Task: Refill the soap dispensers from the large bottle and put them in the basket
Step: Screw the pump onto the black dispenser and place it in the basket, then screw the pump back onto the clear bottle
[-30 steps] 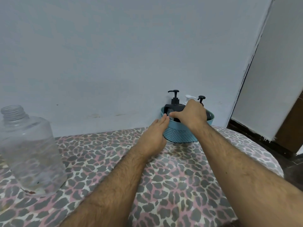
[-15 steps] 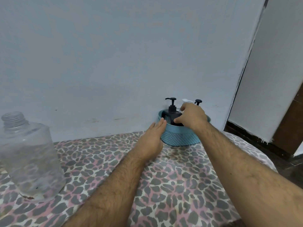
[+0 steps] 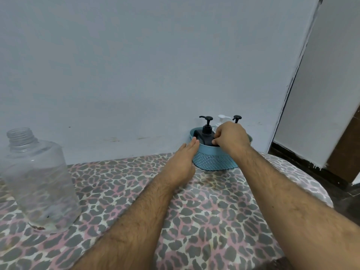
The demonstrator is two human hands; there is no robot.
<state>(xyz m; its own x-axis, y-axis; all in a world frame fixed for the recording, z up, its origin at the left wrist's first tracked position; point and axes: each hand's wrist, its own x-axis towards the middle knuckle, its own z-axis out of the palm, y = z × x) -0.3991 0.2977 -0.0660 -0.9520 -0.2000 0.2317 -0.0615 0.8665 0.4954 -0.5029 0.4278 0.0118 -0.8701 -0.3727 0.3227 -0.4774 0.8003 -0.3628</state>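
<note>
Blue basket (image 3: 215, 160) against wall; right hand (image 3: 229, 135) grips black dispenser (image 3: 206, 134) inside.

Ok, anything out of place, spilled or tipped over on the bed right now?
Nothing spilled or tipped. The large bottle stands upright but uncapped, with brownish residue at its base. The three dispensers sit upright in the basket, right hand on the black dispenser, left hand against the basket's side.
</note>
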